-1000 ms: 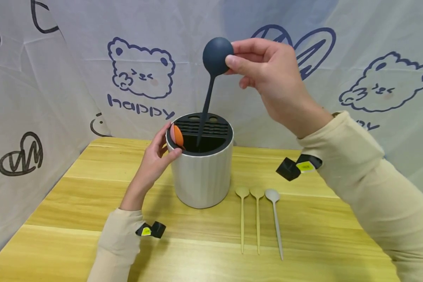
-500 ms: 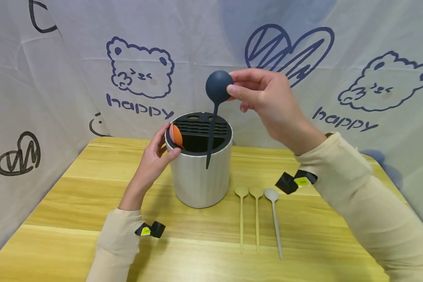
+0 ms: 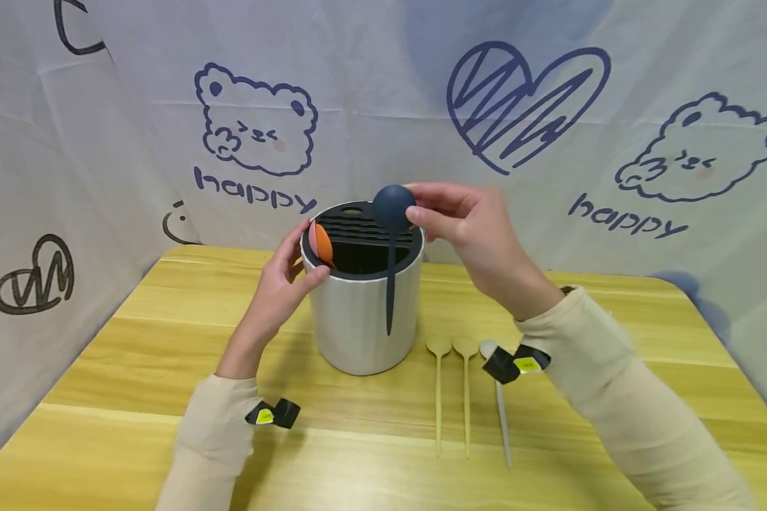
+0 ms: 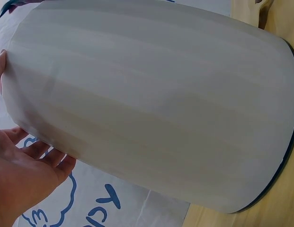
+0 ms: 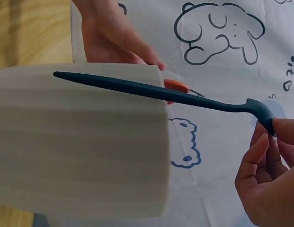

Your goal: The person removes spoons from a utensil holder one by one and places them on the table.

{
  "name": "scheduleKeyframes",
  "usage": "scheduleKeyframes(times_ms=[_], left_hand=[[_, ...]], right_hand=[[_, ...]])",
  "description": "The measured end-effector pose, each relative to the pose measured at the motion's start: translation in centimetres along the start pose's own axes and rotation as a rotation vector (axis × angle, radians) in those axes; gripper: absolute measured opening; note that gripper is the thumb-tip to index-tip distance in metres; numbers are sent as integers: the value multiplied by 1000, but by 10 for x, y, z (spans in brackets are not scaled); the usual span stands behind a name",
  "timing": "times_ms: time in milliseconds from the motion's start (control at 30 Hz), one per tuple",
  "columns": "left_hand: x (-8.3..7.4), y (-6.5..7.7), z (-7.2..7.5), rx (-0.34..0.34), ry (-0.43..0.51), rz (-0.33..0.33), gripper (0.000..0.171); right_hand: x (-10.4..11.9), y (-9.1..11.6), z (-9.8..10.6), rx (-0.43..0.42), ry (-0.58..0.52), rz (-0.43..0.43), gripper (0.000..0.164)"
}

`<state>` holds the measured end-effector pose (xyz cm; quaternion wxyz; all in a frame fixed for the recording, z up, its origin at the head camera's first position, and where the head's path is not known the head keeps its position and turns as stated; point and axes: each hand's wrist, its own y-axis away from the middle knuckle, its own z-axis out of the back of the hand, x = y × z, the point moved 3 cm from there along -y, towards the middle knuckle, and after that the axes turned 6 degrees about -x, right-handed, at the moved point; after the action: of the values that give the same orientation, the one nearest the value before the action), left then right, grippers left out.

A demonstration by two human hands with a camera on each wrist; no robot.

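Between thumb and fingers, my right hand [image 3: 479, 223] pinches the edge of a dark blue spoon's bowl, above the right side of a white ribbed utensil holder [image 3: 361, 326]. The dark blue spoon [image 3: 393, 206] hangs handle down, and its handle [image 5: 128, 86] runs outside the holder in front of its wall. My left hand [image 3: 281, 284] grips the holder's left side near the rim, thumb toward the front and fingers round the back. Inside the holder, by that hand, stand an orange spoon [image 3: 322, 245] and a pink spoon [image 3: 312, 238], their handles hidden.
Right of the holder lie two pale yellow spoons [image 3: 438, 397] [image 3: 466, 397] and a grey-white spoon [image 3: 502, 419], side by side on the wooden table [image 3: 371, 440]. The holder's black slotted lid [image 3: 339, 231] has a wide front opening. A printed cloth [image 3: 371, 85] hangs behind.
My right hand has come down with the dark blue spoon. Its handle tip has moved from over the holder's opening to in front of the wall. The left hand keeps its place.
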<state>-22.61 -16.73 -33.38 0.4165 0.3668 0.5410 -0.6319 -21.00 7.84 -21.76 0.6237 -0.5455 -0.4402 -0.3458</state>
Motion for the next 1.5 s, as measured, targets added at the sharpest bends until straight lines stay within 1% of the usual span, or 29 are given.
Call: scheduleKeyframes(times_ms=[100, 267, 533, 733, 967, 1100, 1233, 1333, 1500], left_hand=[[1, -1, -1, 4, 1, -1, 78], [1, -2, -2, 6, -4, 3, 78], [1, -2, -2, 7, 1, 1, 80], [1, -2, -2, 7, -3, 2, 79], [1, -1, -1, 4, -10, 5, 78], [1, -1, -1, -3, -10, 2, 82], [0, -1, -1, -7, -1, -5, 91], [0, 0, -1, -8, 5, -7, 94], [0, -1, 0, -6, 1, -3, 92]], right_hand=[[-8, 4, 1, 4, 6, -23, 30], [-17, 9, 4, 14, 15, -39, 33], [-28, 13, 10, 45, -13, -66, 34], [-38, 19, 16, 38, -43, -123, 32], [-49, 25, 22, 43, -29, -190, 37], [-55, 29, 23, 38, -32, -243, 41], [-61, 32, 24, 30, -36, -287, 45], [-65, 34, 26, 29, -50, -303, 48], [-70, 39, 28, 41, -42, -308, 52]])
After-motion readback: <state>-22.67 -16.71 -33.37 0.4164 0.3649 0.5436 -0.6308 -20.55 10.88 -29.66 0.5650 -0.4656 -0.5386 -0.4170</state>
